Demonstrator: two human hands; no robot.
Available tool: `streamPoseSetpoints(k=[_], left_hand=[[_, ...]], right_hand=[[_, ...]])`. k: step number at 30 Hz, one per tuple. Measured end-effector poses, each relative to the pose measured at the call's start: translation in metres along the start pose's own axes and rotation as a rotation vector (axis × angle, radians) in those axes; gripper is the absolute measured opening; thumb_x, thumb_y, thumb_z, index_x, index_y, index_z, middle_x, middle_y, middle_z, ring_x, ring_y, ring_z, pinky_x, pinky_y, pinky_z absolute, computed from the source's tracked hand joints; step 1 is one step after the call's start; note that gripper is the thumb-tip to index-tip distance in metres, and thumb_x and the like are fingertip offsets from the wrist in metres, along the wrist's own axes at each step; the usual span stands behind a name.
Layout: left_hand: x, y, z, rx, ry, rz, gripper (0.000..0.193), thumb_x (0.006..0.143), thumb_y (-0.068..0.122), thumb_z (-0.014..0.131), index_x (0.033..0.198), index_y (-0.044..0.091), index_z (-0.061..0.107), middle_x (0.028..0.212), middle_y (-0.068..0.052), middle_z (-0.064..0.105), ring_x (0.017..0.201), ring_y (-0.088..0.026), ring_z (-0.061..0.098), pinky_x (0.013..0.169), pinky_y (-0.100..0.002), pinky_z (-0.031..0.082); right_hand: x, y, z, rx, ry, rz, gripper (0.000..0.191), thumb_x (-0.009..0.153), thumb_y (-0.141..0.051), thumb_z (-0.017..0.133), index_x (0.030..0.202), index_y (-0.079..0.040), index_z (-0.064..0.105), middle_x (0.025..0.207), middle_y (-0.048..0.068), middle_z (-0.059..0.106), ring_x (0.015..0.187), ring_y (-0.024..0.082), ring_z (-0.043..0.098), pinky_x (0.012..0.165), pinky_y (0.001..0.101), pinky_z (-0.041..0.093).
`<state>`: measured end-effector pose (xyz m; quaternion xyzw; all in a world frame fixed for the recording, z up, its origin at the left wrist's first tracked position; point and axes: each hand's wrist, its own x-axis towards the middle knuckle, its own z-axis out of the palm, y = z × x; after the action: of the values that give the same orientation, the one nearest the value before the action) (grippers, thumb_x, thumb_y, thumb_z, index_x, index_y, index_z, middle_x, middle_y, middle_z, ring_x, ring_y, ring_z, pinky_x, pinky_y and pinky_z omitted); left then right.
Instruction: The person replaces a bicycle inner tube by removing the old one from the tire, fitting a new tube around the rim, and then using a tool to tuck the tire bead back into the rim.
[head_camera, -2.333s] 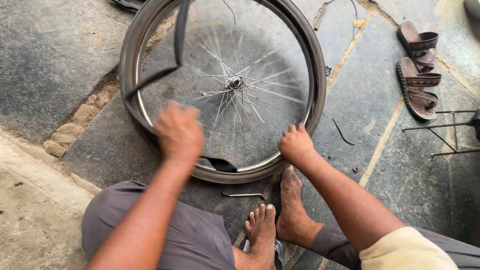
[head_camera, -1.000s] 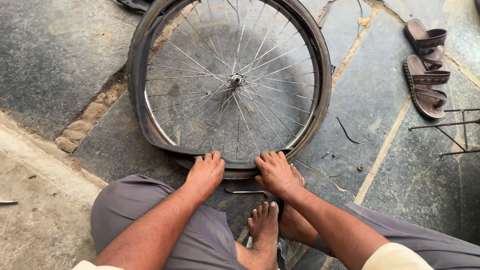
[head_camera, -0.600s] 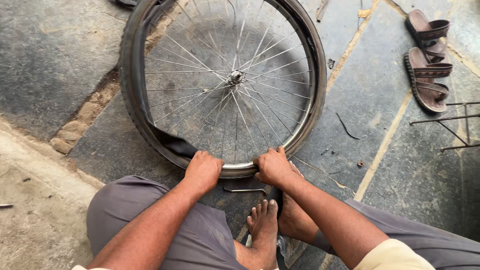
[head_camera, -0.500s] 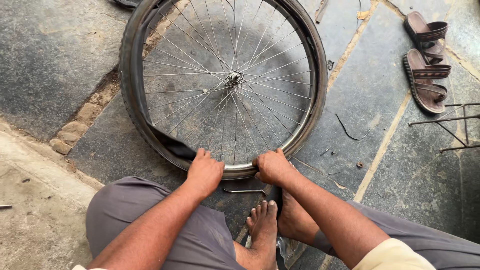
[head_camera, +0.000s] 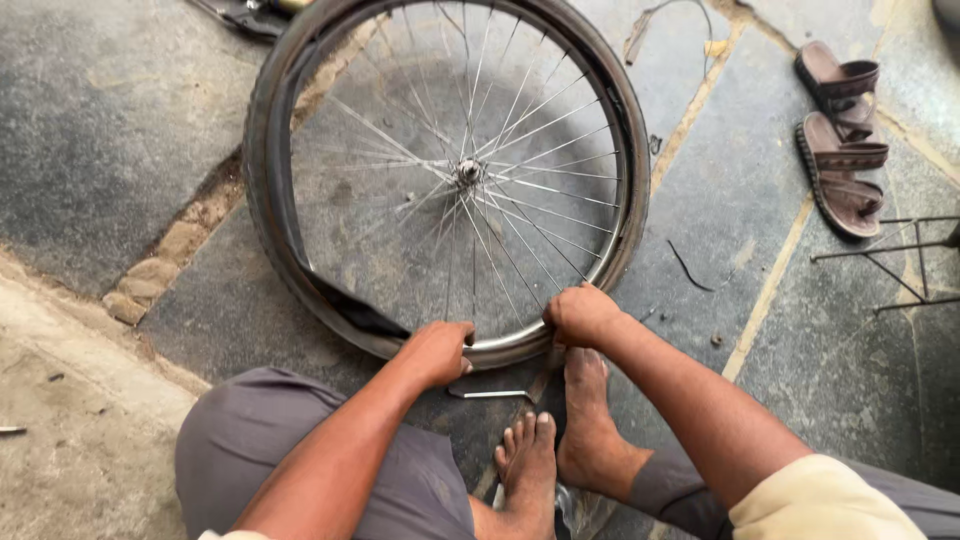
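Observation:
A spoked bicycle wheel (head_camera: 470, 170) with a black tyre (head_camera: 262, 190) stands tilted on the stone floor in front of me. A black inner tube (head_camera: 350, 308) hangs out of the tyre at the lower left. My left hand (head_camera: 440, 350) grips the near rim and tyre edge beside that tube. My right hand (head_camera: 580, 312) is closed on the rim a little to the right. My bare feet (head_camera: 575, 440) rest just under the wheel, and a thin metal lever (head_camera: 495, 394) lies on the floor between hands and feet.
A pair of brown sandals (head_camera: 838, 135) lies at the upper right. A thin metal wire frame (head_camera: 890, 262) stands at the right edge. Dark objects (head_camera: 245, 12) sit beyond the wheel at the top left. Small black scraps (head_camera: 690, 268) lie on the floor.
The hands came together at the near rim from wider apart. Over the last half second they hold almost the same spots, and the tube still bulges at the lower left.

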<state>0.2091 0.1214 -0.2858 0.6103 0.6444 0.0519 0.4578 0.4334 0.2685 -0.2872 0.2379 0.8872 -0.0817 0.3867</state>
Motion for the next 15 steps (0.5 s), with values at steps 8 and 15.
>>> streamPoseSetpoints(k=[8,15], left_hand=[[-0.035,0.0,-0.016,0.195,0.524,-0.111,0.027,0.091,0.006,0.057,0.117,0.007,0.063,0.116,-0.023,0.059,0.091,-0.04,0.072,0.077,-0.049,0.059],[-0.042,0.009,0.003,0.226,0.317,-0.134,0.022,0.095,0.009,0.056,0.116,0.003,0.058,0.111,-0.025,0.059,0.089,-0.04,0.071,0.077,-0.047,0.06]], right_hand=[[-0.003,0.008,-0.015,-0.466,0.288,0.156,0.024,0.089,-0.027,0.06,0.097,-0.014,0.079,0.104,0.007,0.071,0.111,0.029,0.063,0.098,0.0474,0.049],[-0.013,-0.09,0.011,0.82,0.606,-0.021,0.042,0.079,-0.011,0.074,0.119,-0.007,0.063,0.112,0.021,0.059,0.1,0.044,0.061,0.087,0.0501,0.052]])
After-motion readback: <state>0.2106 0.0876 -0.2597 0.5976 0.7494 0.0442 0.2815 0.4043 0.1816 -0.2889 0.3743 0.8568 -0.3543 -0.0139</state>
